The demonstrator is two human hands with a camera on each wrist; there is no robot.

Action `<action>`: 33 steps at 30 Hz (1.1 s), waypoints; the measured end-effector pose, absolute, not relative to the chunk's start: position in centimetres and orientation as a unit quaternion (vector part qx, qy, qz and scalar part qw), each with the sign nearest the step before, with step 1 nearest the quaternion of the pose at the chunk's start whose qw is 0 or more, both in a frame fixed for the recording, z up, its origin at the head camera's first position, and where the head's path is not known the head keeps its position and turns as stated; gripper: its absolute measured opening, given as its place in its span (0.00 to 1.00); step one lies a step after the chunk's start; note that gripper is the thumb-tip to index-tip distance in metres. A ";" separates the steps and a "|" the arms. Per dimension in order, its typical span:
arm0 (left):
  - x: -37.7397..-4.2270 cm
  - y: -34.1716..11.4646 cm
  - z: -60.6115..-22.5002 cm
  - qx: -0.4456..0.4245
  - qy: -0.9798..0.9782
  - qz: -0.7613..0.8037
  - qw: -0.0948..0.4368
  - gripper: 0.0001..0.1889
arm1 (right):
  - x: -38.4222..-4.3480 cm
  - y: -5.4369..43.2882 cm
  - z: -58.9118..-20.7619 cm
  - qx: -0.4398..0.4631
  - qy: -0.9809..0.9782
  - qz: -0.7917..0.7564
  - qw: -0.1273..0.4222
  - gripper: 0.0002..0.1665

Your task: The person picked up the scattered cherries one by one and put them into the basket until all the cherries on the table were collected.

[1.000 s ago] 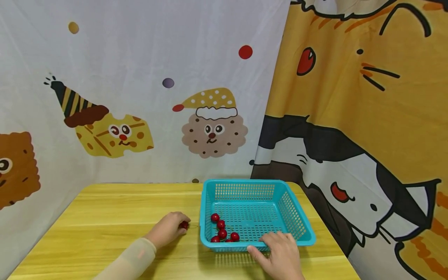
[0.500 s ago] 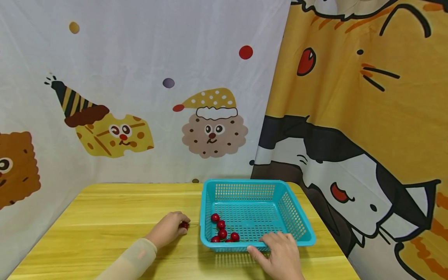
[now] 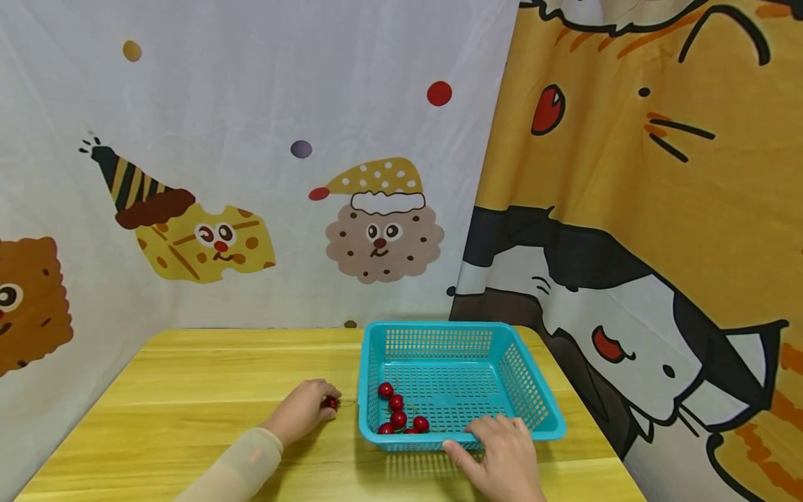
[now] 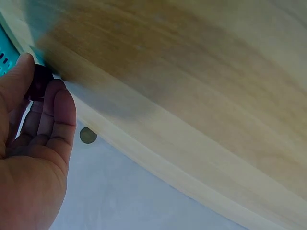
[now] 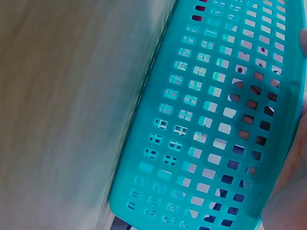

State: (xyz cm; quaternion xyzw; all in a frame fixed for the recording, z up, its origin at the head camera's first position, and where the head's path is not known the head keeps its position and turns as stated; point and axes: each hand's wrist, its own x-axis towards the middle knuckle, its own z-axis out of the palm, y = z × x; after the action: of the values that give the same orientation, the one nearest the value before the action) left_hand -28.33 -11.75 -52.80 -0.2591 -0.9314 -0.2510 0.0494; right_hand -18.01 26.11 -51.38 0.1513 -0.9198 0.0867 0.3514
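A dark red cherry [image 4: 40, 82] is pinched between the thumb and fingers of my left hand [image 3: 302, 411], just left of the turquoise basket [image 3: 463, 326]. In the head view the cherry's thin stem points toward the basket's side. My right hand [image 3: 502, 450] grips the basket's near rim, thumb outside and fingers over the edge. Several red cherries [image 3: 398, 418] with stems lie inside, gathered in the near left corner. The right wrist view shows the perforated near wall [image 5: 211, 91] close up, with part of the hand [image 5: 288, 191] at its rim.
The basket stands on a yellow wood-grain table [image 3: 207, 376], toward its right side. Behind the table hangs a white curtain [image 3: 238, 104] with cartoon prints. An orange cat-print curtain [image 3: 602, 160] hangs at the right.
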 end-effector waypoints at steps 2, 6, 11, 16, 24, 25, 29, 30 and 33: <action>-28.3 -11.7 -52.7 -0.261 -0.930 -0.253 0.050 0.13 | -18.0 26.1 -51.3 0.155 -0.917 0.086 0.357 0.21; -28.3 -11.7 -52.8 -0.264 -0.930 -0.252 0.054 0.13 | -18.0 26.1 -51.3 0.158 -0.915 0.088 0.360 0.21; -28.4 -11.5 -52.9 -0.260 -0.933 -0.242 0.062 0.13 | -17.9 26.2 -51.4 0.154 -0.917 0.090 0.356 0.20; -28.3 -11.4 -52.9 -0.256 -0.933 -0.243 0.064 0.13 | -17.9 26.2 -51.4 0.150 -0.921 0.089 0.348 0.20; -28.1 -11.3 -52.7 -0.248 -0.935 -0.244 0.063 0.13 | -17.9 26.1 -51.3 0.149 -0.920 0.091 0.349 0.21; -28.0 -11.3 -52.7 -0.247 -0.935 -0.245 0.062 0.13 | -17.9 26.1 -51.3 0.149 -0.921 0.091 0.349 0.21; -27.9 -11.2 -52.6 -0.241 -0.936 -0.252 0.057 0.14 | -17.8 26.1 -51.3 0.148 -0.922 0.092 0.345 0.21; -27.9 -11.2 -52.6 -0.239 -0.935 -0.255 0.055 0.14 | -17.8 26.1 -51.3 0.147 -0.922 0.092 0.345 0.21; -27.9 -11.2 -52.6 -0.234 -0.935 -0.261 0.054 0.13 | -17.8 26.1 -51.3 0.146 -0.923 0.091 0.343 0.21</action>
State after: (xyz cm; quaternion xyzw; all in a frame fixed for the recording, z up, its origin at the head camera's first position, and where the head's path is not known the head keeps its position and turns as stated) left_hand -27.85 -11.21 -52.57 -0.2340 -0.9349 -0.2611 0.0545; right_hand -17.79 26.13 -51.27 0.1457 -0.9234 0.0911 0.3433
